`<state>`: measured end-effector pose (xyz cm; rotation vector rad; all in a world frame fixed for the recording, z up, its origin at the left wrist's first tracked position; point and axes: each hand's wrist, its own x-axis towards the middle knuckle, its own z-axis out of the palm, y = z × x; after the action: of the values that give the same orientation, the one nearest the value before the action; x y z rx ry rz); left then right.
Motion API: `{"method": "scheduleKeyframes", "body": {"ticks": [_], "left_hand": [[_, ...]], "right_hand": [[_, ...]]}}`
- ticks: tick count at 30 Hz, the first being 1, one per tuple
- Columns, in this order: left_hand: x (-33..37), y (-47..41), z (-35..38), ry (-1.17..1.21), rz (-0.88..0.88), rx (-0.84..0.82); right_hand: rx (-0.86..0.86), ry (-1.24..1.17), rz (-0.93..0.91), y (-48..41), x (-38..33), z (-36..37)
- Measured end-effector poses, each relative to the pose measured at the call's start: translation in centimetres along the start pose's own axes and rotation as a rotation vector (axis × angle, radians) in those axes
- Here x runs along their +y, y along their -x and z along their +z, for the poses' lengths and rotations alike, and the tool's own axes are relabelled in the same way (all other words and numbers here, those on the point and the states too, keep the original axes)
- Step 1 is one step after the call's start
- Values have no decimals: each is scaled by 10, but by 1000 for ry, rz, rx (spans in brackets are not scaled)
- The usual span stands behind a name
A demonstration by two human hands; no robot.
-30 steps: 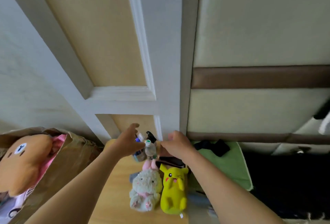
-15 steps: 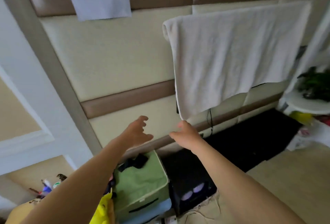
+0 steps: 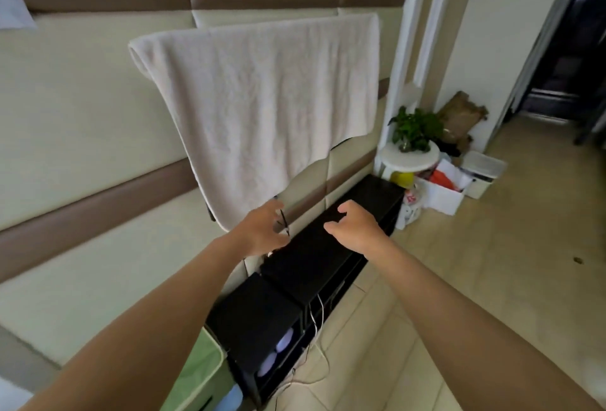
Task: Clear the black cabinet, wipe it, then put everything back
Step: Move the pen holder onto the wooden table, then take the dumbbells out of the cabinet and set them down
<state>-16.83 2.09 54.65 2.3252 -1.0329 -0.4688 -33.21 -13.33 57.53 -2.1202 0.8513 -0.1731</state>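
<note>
Left hand (image 3: pixel 259 232) and right hand (image 3: pixel 355 230) hover with fingers relaxed and empty over the black cabinet (image 3: pixel 305 268) at lower centre of the frame, so a careless reach could easily snag the hanging white towel (image 3: pixel 262 99) or the white cable (image 3: pixel 320 312) at its front.

We see white towel (image 3: pixel 269 109) draped against padded wall (image 3: pixel 82 99); potted plant (image 3: pixel 414 127) atop round white stool (image 3: pixel 410 157) in corner, paper-filled white box (image 3: pixel 441 197) beside it; green storage box (image 3: pixel 193 378) lower left.
</note>
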Motion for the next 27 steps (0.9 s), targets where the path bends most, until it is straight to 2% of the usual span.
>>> {"method": "scheduleKeyframes", "body": {"ticks": [9,19,27], "left_hand": [[-9,-36,-9,42,98,-42],[-53,-57,-15,154,-39,4],[-72,-79,12,233,-245,111]], "right_hand": [[63,48,41,-12,-10,1],[-37,132,-14,-52,-24,28],[-199,132,-134,-138,-5,47]]}}
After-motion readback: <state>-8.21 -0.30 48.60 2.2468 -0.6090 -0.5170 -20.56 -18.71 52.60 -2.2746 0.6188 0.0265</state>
